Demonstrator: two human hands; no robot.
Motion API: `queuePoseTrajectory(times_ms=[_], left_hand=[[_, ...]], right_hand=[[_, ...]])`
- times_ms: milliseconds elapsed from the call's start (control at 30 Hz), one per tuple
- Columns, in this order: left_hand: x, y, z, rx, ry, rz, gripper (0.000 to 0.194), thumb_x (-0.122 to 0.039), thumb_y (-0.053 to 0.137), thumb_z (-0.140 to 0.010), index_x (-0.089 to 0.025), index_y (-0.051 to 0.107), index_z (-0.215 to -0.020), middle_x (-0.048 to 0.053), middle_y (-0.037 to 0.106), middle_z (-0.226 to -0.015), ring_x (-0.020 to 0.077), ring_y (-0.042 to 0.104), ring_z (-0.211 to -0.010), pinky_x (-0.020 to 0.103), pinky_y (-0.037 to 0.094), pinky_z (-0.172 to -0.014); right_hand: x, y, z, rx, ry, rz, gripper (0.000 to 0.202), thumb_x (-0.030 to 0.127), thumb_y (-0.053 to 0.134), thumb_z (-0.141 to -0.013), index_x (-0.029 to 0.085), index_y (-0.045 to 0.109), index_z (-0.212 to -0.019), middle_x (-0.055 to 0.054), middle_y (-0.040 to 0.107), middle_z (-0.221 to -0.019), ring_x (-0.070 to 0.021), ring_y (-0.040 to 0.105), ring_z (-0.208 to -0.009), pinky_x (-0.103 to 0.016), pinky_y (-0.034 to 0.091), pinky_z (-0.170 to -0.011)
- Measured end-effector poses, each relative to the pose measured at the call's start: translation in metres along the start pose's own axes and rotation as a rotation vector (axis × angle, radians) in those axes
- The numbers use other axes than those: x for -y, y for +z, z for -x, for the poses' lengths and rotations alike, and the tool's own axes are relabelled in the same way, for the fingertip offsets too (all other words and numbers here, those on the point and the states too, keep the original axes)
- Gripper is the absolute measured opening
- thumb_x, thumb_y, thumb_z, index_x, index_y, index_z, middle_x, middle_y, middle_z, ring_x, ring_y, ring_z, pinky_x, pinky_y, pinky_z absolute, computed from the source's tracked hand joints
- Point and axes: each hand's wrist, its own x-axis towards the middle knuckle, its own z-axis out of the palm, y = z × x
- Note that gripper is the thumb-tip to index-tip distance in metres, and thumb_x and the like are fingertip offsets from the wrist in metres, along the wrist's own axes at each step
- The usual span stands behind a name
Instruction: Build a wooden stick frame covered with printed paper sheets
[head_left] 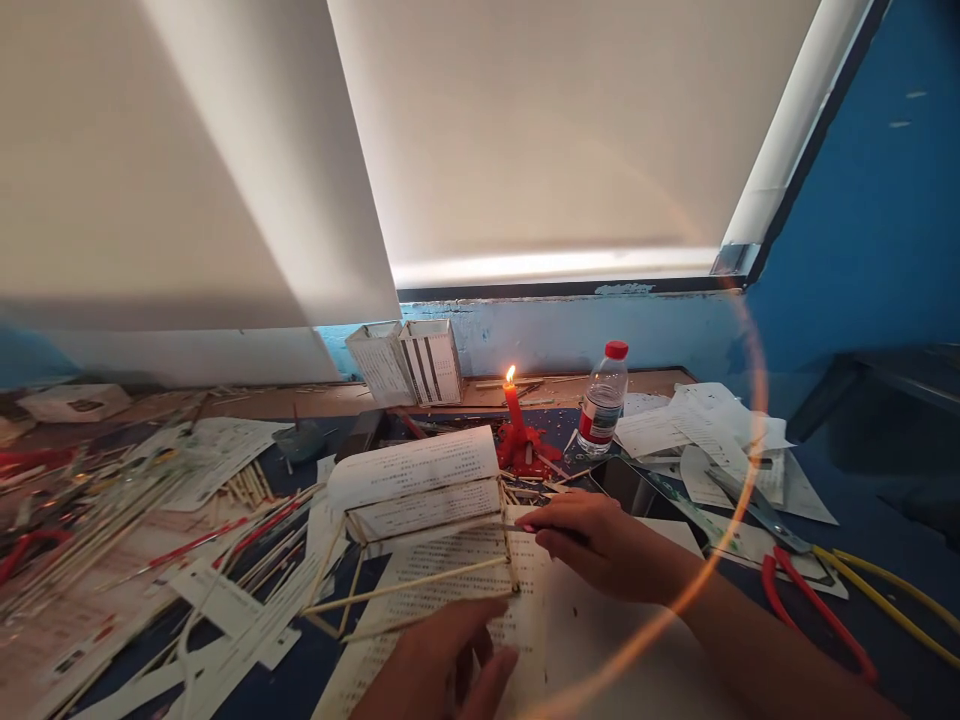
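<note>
Pinching a slim tool point(519, 527), the right hand point(592, 545) has its fingertips closed at three o'clock of the stick frame point(420, 583), which lies left of centre. The left hand point(442, 660), at about five, has thumb and fingers apart; whether it touches the frame I cannot tell. The lit candle point(513, 408) stands at one o'clock, the bottle point(602, 405) at two.

No word, brand or number can be read. Rows of small dark print, too small to make out, run across the curled sheet point(412, 470) and the page point(457, 560) below it. Similar print marks the two upright paper boxes point(430, 368), the loose papers on the right point(694, 425) and the paper strips point(225, 603). The bottle's red-and-white label point(598, 421) is illegible.
</note>
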Motion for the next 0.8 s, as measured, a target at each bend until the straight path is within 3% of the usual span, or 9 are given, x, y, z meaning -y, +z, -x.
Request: queuePoseTrajectory(times_ms=[100, 200, 267, 333, 467, 700, 800], left_hand=[[0.0, 0.001, -0.013, -0.046, -0.031, 0.049, 0.037, -0.052, 0.072, -0.078, -0.029, 0.075, -0.108, 0.004, 0.07, -0.071, 0.0231, 0.062, -0.065, 0.032, 0.048, -0.065], [-0.005, 0.007, -0.018, -0.089, -0.096, 0.148, 0.034, -0.057, 0.072, -0.077, -0.024, 0.073, -0.084, 0.001, 0.06, -0.063, 0.0192, 0.053, -0.062, 0.028, 0.043, -0.06], [-0.008, 0.014, -0.022, -0.054, -0.139, 0.275, 0.041, -0.062, 0.069, -0.078, -0.022, 0.067, -0.074, -0.001, 0.054, -0.061, 0.0162, 0.048, -0.058, 0.026, 0.04, -0.056], [-0.01, 0.022, -0.027, 0.012, -0.196, 0.452, 0.047, -0.068, 0.067, -0.078, -0.021, 0.065, -0.077, -0.003, 0.05, -0.057, 0.013, 0.042, -0.052, 0.024, 0.035, -0.05], [-0.008, 0.031, -0.037, 0.037, -0.309, 0.759, 0.058, -0.077, 0.072, -0.065, -0.021, 0.06, -0.074, -0.007, 0.042, -0.048, 0.008, 0.031, -0.042, 0.021, 0.024, -0.041], [-0.009, 0.024, -0.037, 0.048, -0.322, 0.823, 0.057, -0.076, 0.072, -0.066, -0.02, 0.058, -0.063, -0.005, 0.044, -0.045, 0.0069, 0.034, -0.035, 0.021, 0.024, -0.034], [0.001, 0.028, -0.037, 0.016, -0.316, 0.868, 0.053, -0.071, 0.074, -0.068, -0.02, 0.062, -0.075, -0.006, 0.046, -0.048, 0.0069, 0.036, -0.036, 0.02, 0.026, -0.034]], right_hand=[[-0.001, 0.0, 0.001, 0.044, -0.03, 0.008, 0.03, 0.025, 0.046, -0.104, 0.023, 0.07, -0.122, -0.006, 0.075, -0.104, -0.0181, 0.066, -0.091, -0.027, 0.048, -0.079], [-0.005, 0.001, 0.001, 0.058, -0.033, 0.005, 0.032, 0.026, 0.048, -0.103, 0.025, 0.067, -0.129, -0.006, 0.074, -0.108, -0.0186, 0.067, -0.095, -0.028, 0.049, -0.081], [-0.007, 0.002, 0.001, 0.068, -0.034, -0.001, 0.033, 0.026, 0.049, -0.103, 0.026, 0.065, -0.131, -0.006, 0.074, -0.108, -0.0185, 0.068, -0.096, -0.028, 0.049, -0.082], [-0.007, 0.003, 0.0, 0.084, -0.039, -0.011, 0.033, 0.027, 0.047, -0.103, 0.026, 0.066, -0.13, -0.006, 0.073, -0.104, -0.0179, 0.067, -0.093, -0.028, 0.049, -0.081], [-0.003, 0.003, -0.001, 0.103, -0.038, -0.001, 0.032, 0.03, 0.045, -0.105, 0.024, 0.068, -0.126, -0.006, 0.072, -0.096, -0.0173, 0.067, -0.087, -0.028, 0.049, -0.079], [0.001, 0.005, 0.0, 0.08, 0.012, 0.098, 0.033, 0.028, 0.046, -0.104, 0.027, 0.065, -0.131, -0.005, 0.068, -0.091, -0.0168, 0.065, -0.081, -0.027, 0.048, -0.072], [0.0, 0.008, 0.0, 0.057, 0.006, 0.124, 0.032, 0.028, 0.046, -0.103, 0.027, 0.065, -0.129, -0.005, 0.069, -0.093, -0.0167, 0.065, -0.08, -0.027, 0.047, -0.072]])
